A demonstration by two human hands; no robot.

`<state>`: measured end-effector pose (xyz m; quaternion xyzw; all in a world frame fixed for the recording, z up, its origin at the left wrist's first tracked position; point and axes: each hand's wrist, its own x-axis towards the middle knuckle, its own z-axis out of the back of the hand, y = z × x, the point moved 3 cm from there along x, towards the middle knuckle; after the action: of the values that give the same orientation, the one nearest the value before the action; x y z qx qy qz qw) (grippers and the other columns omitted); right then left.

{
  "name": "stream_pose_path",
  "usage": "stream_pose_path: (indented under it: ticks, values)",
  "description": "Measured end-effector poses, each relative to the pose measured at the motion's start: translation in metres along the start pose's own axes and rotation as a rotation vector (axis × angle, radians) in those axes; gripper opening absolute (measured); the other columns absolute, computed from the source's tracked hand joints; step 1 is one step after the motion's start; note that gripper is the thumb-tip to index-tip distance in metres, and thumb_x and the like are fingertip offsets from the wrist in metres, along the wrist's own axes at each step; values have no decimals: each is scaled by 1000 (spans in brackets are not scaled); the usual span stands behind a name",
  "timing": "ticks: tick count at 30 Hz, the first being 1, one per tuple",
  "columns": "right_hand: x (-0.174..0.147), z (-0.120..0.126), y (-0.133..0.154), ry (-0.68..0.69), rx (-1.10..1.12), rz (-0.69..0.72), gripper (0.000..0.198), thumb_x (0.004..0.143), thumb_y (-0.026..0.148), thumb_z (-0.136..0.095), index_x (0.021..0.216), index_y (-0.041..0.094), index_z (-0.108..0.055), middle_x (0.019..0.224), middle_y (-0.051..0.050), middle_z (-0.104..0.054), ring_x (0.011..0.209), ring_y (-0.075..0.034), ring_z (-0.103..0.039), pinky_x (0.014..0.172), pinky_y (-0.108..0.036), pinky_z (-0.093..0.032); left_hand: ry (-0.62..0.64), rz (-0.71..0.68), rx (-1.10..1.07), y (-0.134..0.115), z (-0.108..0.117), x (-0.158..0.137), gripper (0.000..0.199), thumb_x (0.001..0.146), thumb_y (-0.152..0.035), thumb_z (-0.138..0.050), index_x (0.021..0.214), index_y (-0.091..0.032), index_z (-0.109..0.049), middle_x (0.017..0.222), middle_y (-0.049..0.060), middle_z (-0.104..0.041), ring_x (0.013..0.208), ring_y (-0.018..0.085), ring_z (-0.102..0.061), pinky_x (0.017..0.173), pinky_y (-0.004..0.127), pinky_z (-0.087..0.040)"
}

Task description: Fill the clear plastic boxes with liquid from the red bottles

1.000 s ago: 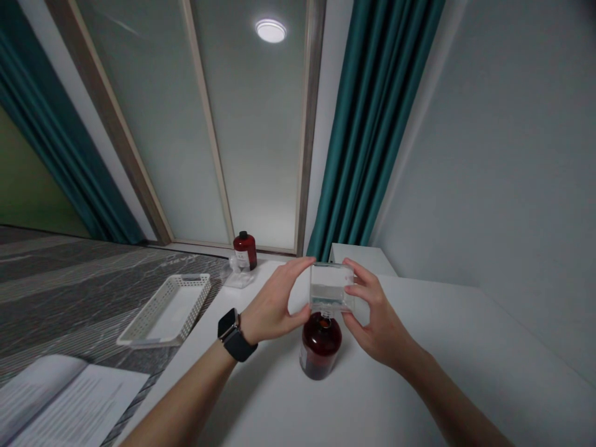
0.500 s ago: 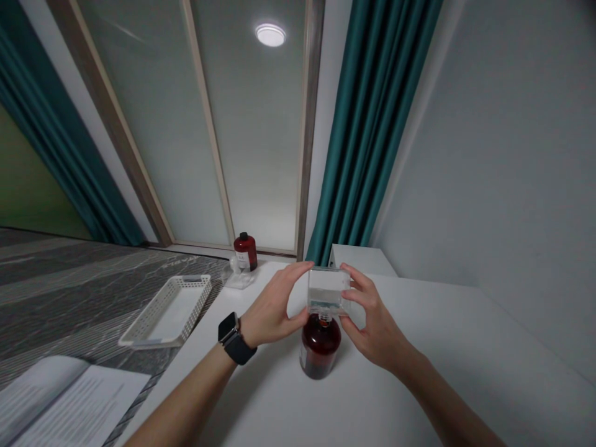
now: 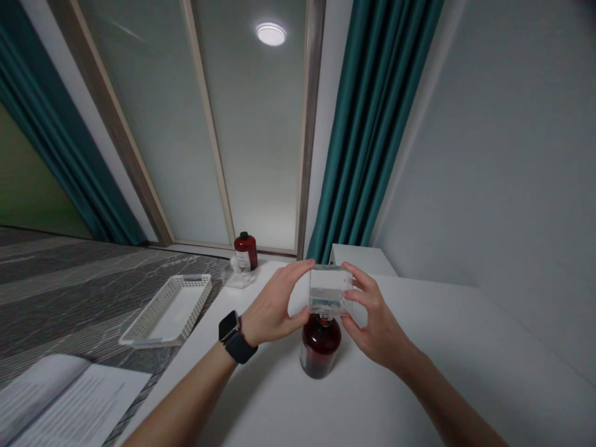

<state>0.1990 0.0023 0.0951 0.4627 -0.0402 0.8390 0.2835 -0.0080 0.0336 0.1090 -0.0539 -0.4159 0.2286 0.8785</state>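
Between my two hands is a clear, box-shaped container (image 3: 329, 290) with some clear liquid in it. It is tilted over, its neck down at the mouth of a dark red-brown bottle (image 3: 321, 345) that stands upright on the white table (image 3: 279, 397). My left hand (image 3: 282, 304), with a black watch on the wrist, grips the container's left side between thumb and fingers. My right hand (image 3: 372, 313) grips its right side the same way. Whether liquid is running into the bottle is too small to tell.
Farther back stands a second red-brown bottle (image 3: 246, 251) with a black cap and pale label, beside a small clear plastic item (image 3: 238, 273). To the left are a white perforated basket (image 3: 205, 298) and an open book (image 3: 84, 397). A white box-like piece (image 3: 358, 257) stands behind the table.
Almost nothing differs. Both hands and the clear container have shifted very slightly to the right, and the bottle under them stays in place.
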Motion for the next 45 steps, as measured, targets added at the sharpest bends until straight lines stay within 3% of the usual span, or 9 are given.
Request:
stream_pose_path:
  ticks: [45]
  values:
    - [-1,0,2,-28,-20,75,50,84,-5,-52,123,25,-39,153,-17,-31,142,-31,-36,102,-56,-52,-52,-95,53,-3,2,0,72,84,-14,-61,148,-16,-28,144,21,-49,134,31,-48,108,54,-43]
